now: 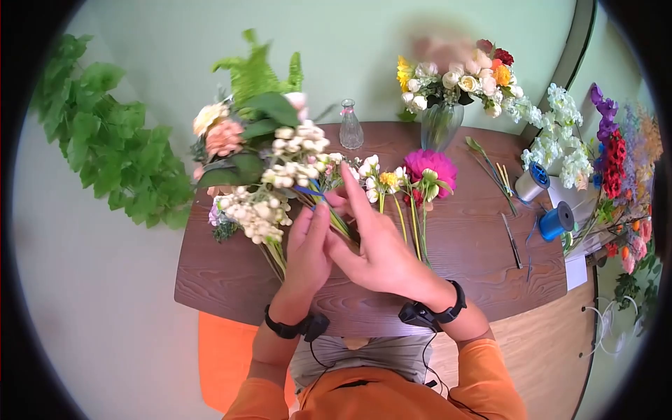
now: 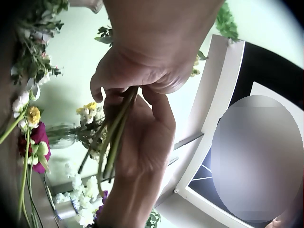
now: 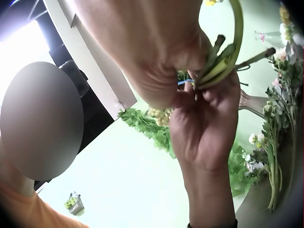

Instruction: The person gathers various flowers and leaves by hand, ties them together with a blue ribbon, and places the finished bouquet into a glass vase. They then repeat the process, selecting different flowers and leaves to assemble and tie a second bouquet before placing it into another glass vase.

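A mixed bouquet of artificial flowers [image 1: 262, 157], with white berries, peach blooms and green fern, leans to the left above the table. My left hand [image 1: 308, 241] grips its stems [image 2: 116, 128] below the blooms. A blue ribbon [image 1: 308, 190] crosses the stems just above the left fingers. From the right, my right hand [image 1: 378, 252] meets the left one, its index finger stretched upward while the other fingers pinch at the ribbon. Cut stem ends [image 3: 218, 66] stick out between both hands in the right wrist view. The pinching fingertips are partly hidden.
Loose flowers, including a magenta peony [image 1: 430, 171], lie on the brown table [image 1: 476, 245]. Behind stand a small glass bottle [image 1: 351, 126] and a flower-filled glass vase [image 1: 442, 126]. At right are a blue spool [image 1: 556, 221], a white-and-blue spool [image 1: 532, 183] and a dark slim tool [image 1: 512, 241].
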Tool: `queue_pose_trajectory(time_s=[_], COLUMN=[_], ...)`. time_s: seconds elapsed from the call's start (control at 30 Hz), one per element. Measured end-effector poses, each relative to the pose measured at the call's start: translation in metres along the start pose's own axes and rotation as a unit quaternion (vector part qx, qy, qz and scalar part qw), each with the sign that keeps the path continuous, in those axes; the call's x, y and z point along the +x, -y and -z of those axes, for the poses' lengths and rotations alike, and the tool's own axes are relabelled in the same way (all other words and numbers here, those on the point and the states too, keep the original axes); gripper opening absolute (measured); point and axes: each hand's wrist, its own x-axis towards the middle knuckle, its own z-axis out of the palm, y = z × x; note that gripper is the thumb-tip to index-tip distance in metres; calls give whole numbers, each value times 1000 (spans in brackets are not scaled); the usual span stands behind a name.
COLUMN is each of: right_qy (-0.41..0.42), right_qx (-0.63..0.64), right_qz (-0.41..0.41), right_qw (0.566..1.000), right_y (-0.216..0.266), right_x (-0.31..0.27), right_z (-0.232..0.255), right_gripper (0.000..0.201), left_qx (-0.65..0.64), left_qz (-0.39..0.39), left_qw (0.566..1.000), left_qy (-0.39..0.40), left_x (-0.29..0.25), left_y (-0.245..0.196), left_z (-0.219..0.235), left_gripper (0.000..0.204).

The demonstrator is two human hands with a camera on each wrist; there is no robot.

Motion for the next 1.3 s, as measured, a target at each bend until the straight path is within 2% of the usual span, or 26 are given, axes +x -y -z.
queue_pose_trajectory(time_s=[0.03, 0.1, 0.13, 0.17, 0.23, 0.27, 0.3, 0.4, 0.43, 0.5, 0.57, 0.63, 0.77, 0.83, 0.93, 1.0, 1.07, 1.13, 1.23, 1.3], right_qy=[1, -7, -64, -65, -64, -91, -89, -67, -57, -39, -16, -10, -32, -31, -43, 4, 4, 4, -10, -23], right_qx=[0, -38, 9, 10, 47, 53, 55, 46, 55, 63, 59, 74, 56, 50, 52, 99, 92, 85, 107, 66], right_qz=[0, 67, 49, 48, 5, 28, 29, 34, 25, 16, 35, 26, 49, 45, 23, -56, -47, -36, -47, -26], right_qw=[1000, 997, 997, 997, 997, 994, 994, 996, 997, 997, 997, 997, 997, 997, 997, 994, 995, 996, 993, 997], right_y=[-5, -16, -12, -13, -16, -18, -19, -23, -25, -27, -28, -27, -25, -24, -23, -16, -19, -24, -30, -29], right_x=[2, 8, 9, 10, 11, 12, 12, 13, 13, 14, 13, 13, 12, 12, 10, 10, 11, 13, 13, 13], right_z=[6, 17, 16, 17, 19, 15, 13, 8, 6, 6, 8, 6, 5, 3, 0, 3, 3, 2, 1, 2], right_gripper=[83, 58, 29, 29, 21, 15, 15, 13, 13, 12, 11, 11, 12, 13, 13, 14, 13, 13, 13, 13], left_qx=[0, -93, -109, -108, -191, -194, -193, -199, -202, -205, -210, -201, -197, -175, -168, -168, -168, -152, -145, -119], left_qz=[0, -27, -10, -10, 22, 52, 50, 140, 139, 166, 183, 192, 193, 222, 197, 199, 201, 175, 160, 157], left_qw=[1000, 994, 994, 994, 978, 978, 979, 966, 966, 955, 952, 948, 948, 954, 958, 958, 958, 967, 972, 977], left_qy=[-1, 59, 15, 16, 78, 47, 45, 85, 80, 137, 129, 157, 161, 98, 121, 118, 116, 107, 89, 85], left_x=[4, 11, 13, 14, 13, 12, 8, -8, -12, -17, -20, -23, -26, -26, -25, -24, -24, -24, -23, -22], left_y=[-2, -4, -2, -1, -2, -1, -1, 1, -1, -3, 2, 5, 7, 9, 10, 12, 13, 14, 15, 14], left_z=[4, 19, 25, 34, 49, 52, 53, 50, 45, 37, 36, 34, 32, 30, 27, 29, 29, 29, 30, 28], left_gripper=[30, 27, 26, 26, 26, 28, 28, 32, 32, 30, 32, 37, 43, 45, 40, 37, 34, 51, 48, 46])
